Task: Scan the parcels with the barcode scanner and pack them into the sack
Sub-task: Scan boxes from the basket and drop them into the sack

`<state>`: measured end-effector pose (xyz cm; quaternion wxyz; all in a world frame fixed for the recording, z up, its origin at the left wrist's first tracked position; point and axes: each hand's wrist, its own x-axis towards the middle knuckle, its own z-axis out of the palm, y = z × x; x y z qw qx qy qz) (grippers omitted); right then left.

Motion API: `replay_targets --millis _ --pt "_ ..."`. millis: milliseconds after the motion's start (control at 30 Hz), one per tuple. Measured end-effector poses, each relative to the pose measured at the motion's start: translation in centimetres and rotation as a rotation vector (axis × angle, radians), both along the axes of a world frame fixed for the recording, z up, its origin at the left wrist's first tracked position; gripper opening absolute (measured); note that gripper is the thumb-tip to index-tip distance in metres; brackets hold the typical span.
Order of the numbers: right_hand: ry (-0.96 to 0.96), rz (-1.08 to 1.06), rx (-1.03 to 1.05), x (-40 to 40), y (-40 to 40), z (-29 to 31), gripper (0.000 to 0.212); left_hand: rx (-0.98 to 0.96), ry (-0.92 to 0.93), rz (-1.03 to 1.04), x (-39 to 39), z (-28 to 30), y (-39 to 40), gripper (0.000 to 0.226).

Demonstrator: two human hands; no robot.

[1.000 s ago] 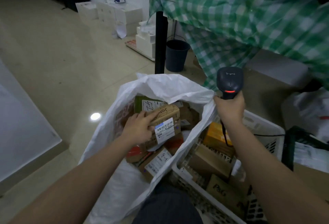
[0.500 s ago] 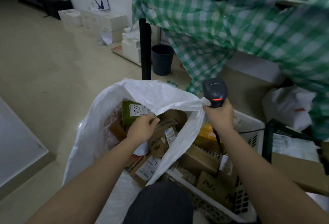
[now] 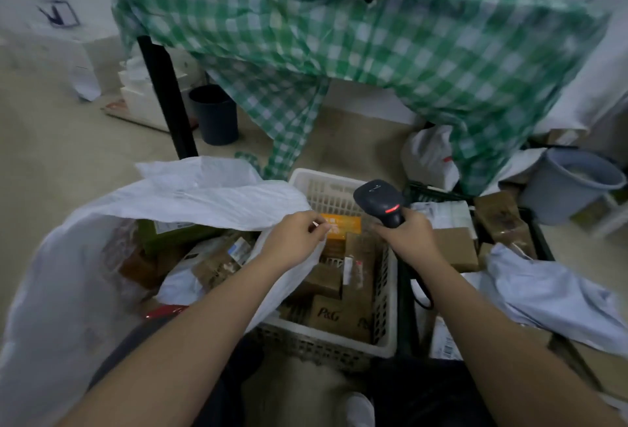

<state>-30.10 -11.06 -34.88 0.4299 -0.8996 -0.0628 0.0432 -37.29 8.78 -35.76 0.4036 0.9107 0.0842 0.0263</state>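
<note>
Pale floor tiles spread under a desk (image 3: 339, 36) draped in green check cloth, bins and loose boxes round it. My right hand (image 3: 406, 239) is wrapped round the barcode scanner (image 3: 379, 199), its red light showing. My left hand (image 3: 294, 238), fingers loosely curled and holding nothing, hovers at the sack (image 3: 204, 195) rim, reaching toward the orange parcel (image 3: 341, 224) in the white basket (image 3: 384, 341). I judge it best to lift that parcel label-up, steady it under the scanner, then drop it in the sack.
</note>
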Motion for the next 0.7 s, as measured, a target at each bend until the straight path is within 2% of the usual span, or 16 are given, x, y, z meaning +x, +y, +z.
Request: replay_targets --millis 200,400,700 --pt "0.04 -0.113 0.085 3.2 -2.9 -1.9 0.014 -0.006 0.106 -0.045 5.2 -5.5 -5.1 0.029" --pt "0.144 -0.163 0.165 9.2 -3.0 -5.3 0.021 -0.017 0.184 -0.018 12.1 -12.5 -8.2 0.04" --pt "0.173 -0.229 0.199 16.3 -3.9 -9.6 0.027 -0.038 0.291 0.325 20.6 -20.0 -12.1 0.085"
